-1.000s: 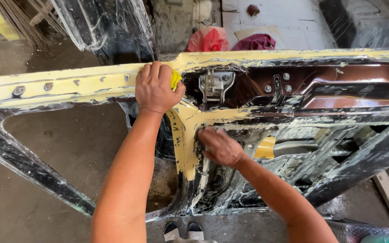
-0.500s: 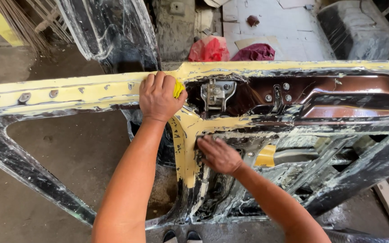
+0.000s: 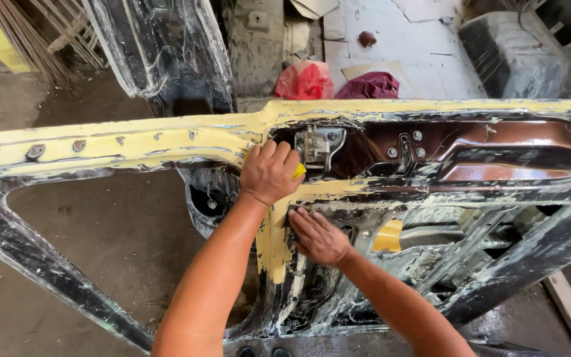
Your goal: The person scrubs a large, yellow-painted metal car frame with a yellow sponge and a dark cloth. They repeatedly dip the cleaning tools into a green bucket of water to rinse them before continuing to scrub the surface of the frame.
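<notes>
Left hand point(image 3: 269, 173) curled, pinching a yellow pad point(image 3: 299, 171) against the door frame point(image 3: 133, 142) beside the latch point(image 3: 318, 145). Right hand point(image 3: 318, 237) spread flat, pressing the frame below.

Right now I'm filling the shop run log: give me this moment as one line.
left hand: fist on yellow pad, pressed to door frame | right hand: flat on frame below | latch: beside left hand

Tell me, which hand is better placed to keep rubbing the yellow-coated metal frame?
Probably the left hand: it grips a small yellow pad against the yellow-coated metal frame, while the right hand lies flat and empty lower down.
</notes>
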